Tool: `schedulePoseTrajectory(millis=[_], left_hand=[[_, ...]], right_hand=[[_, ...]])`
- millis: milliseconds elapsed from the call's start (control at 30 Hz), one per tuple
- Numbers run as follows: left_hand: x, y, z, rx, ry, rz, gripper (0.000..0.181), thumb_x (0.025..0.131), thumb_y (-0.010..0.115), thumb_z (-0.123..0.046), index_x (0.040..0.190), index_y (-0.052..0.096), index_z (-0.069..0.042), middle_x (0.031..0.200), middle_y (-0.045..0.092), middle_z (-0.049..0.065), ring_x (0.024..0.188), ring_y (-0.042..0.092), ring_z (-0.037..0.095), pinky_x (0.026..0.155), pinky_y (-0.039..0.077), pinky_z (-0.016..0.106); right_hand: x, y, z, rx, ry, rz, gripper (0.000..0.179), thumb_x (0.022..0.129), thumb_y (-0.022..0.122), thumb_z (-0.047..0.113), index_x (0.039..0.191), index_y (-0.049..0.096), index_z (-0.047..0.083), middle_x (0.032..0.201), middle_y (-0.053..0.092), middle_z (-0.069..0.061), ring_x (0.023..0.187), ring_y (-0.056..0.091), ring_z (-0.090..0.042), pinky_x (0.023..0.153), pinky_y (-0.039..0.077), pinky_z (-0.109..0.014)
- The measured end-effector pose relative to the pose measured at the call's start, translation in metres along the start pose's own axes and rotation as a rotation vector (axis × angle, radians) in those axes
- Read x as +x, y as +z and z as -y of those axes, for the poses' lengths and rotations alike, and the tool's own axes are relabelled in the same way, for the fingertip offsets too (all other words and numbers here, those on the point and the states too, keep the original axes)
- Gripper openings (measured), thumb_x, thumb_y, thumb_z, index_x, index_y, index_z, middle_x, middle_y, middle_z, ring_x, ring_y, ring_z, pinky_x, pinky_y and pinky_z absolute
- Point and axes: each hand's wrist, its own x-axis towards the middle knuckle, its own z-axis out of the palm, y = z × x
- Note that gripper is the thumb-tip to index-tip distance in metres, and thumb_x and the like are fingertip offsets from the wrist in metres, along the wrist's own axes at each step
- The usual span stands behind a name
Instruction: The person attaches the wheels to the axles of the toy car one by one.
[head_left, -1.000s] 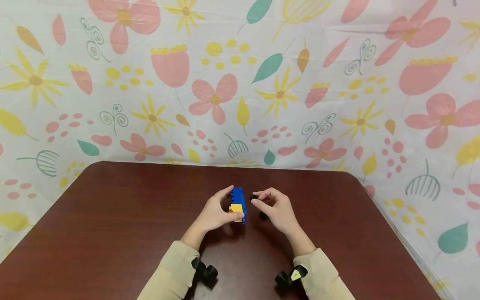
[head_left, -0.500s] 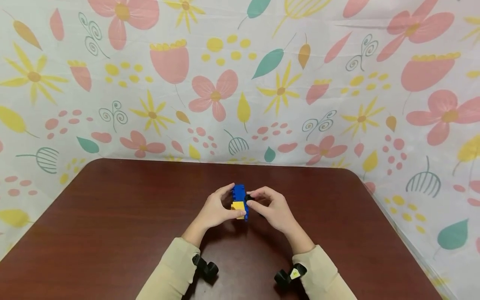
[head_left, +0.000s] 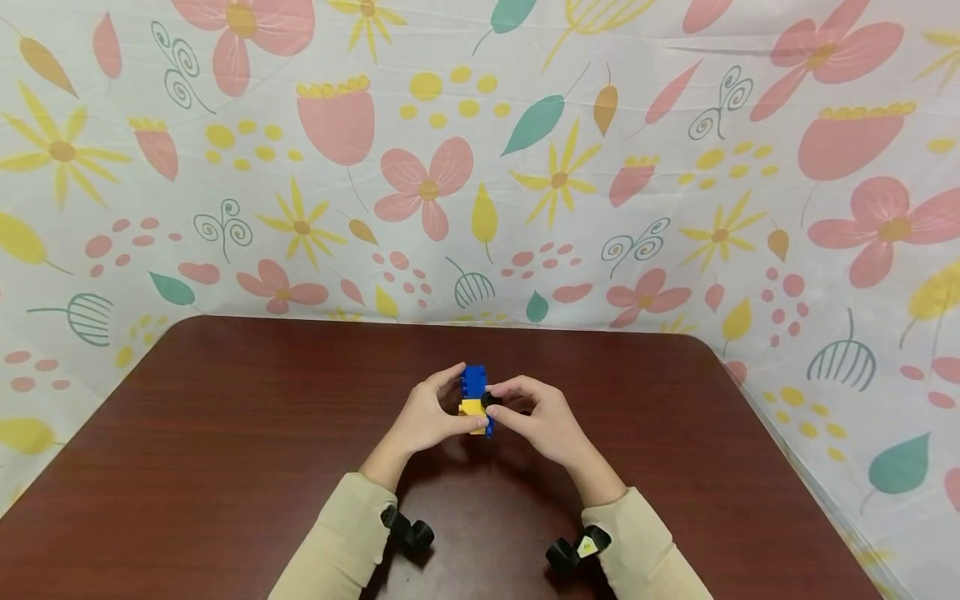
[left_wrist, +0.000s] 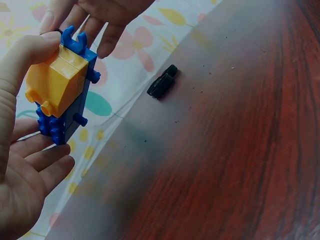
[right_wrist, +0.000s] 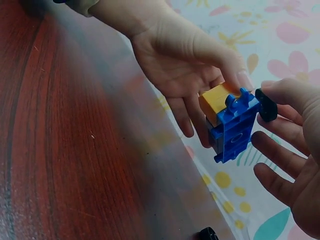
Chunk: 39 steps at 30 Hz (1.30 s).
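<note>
My left hand (head_left: 426,422) grips a blue toy car chassis (right_wrist: 235,127) with a yellow block (left_wrist: 61,82) fitted on it, thumb on the yellow and fingertips at the far end. Two short blue axle pegs (left_wrist: 80,120) stick out bare from one side in the left wrist view. Between thumb and index finger my right hand (head_left: 546,422) pinches a small black wheel (right_wrist: 267,106), right at the chassis's other side. That hand's remaining fingers spread loosely below. The chassis is held up above the table, its ribbed underside facing the right wrist camera.
Loose black wheels (left_wrist: 161,85) lie on the dark brown table (head_left: 262,442); the head view has them hidden behind the right hand. A flower-print cloth (head_left: 480,167) hangs behind the table's far edge. Black wrist cameras (head_left: 408,533) sit at both cuffs.
The right hand has moved left, carrying the black wheel from apart from the chassis up to its side. The left hand keeps its grip on the chassis, nearly still.
</note>
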Motion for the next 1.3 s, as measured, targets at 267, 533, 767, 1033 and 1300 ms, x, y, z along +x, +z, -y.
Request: schedulePoseTrajectory(millis=[267,533,767,1033,1300], left_hand=[[-0.001,-0.001,-0.006,0.027,-0.012,-0.014,0.088,0.074,0.080,-0.024,0.146,0.034,-0.005,0.146,0.041,0.016,0.130,0.047,0.032,0.102,0.043,0.047],[0.000,0.002,-0.003,0.078,0.009,-0.036,0.093,0.070,0.083,-0.036,0.146,0.036,-0.009,0.145,0.043,0.011,0.129,0.048,0.029,0.103,0.043,0.047],[-0.001,0.004,-0.007,0.102,0.041,-0.071,0.094,0.067,0.085,-0.036,0.145,0.038,-0.010,0.144,0.044,0.008,0.129,0.049,0.028,0.103,0.044,0.046],[-0.002,0.009,-0.006,0.080,0.096,-0.091,0.093,0.067,0.085,-0.030,0.145,0.038,-0.010,0.142,0.044,0.008,0.124,0.053,0.026,0.101,0.045,0.043],[-0.003,0.008,-0.007,0.069,0.087,-0.070,0.093,0.070,0.083,-0.035,0.147,0.035,-0.013,0.145,0.041,0.008,0.129,0.048,0.027,0.104,0.042,0.046]], right_hand=[[0.000,0.000,0.000,-0.003,-0.003,0.006,0.020,0.086,0.068,0.007,0.104,0.068,0.000,0.110,0.068,-0.015,0.092,0.064,-0.026,0.077,0.055,-0.035],[0.004,0.004,-0.024,0.053,0.021,-0.030,0.013,0.089,0.063,0.007,0.098,0.071,0.002,0.110,0.069,-0.015,0.098,0.065,-0.024,0.077,0.055,-0.029],[0.006,0.010,-0.034,0.172,0.121,-0.043,0.022,0.090,0.064,0.014,0.110,0.064,0.005,0.107,0.064,-0.015,0.081,0.061,-0.014,0.073,0.055,-0.028],[0.004,0.013,-0.035,0.392,0.369,0.075,0.042,0.095,0.055,0.029,0.135,0.050,0.015,0.135,0.047,-0.013,0.094,0.063,-0.017,0.082,0.056,-0.040],[0.002,0.007,-0.034,0.573,0.427,0.215,0.055,0.096,0.050,0.042,0.146,0.037,0.023,0.131,0.052,-0.017,0.094,0.069,-0.021,0.082,0.055,-0.047]])
